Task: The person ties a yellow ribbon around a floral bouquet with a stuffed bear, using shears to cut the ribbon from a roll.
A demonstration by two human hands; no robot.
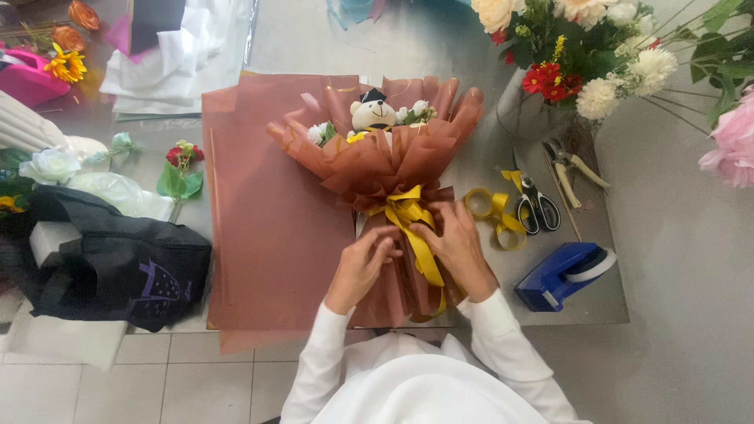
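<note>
Both hands are tying the yellow ribbon (410,224) at the waist of the brown-wrapped bouquet (377,165), which is lying on the worktop (330,39) over brown paper sheets (267,204). Judged best practice: keep the ribbon taut and the knot centred. The left hand (360,267) is pinching the wrap beside the knot; the right hand (458,247) is gripping a ribbon tail, fingers curled, wrists angling inward.

Both arms reach forward, left hand (361,267) and right hand (457,247) close together, fingers curled.

free: bare table (393,47) beyond bouquet (385,157) | blocked right: scissors (536,206), tape dispenser (564,273) | left: black bag (118,263)
</note>
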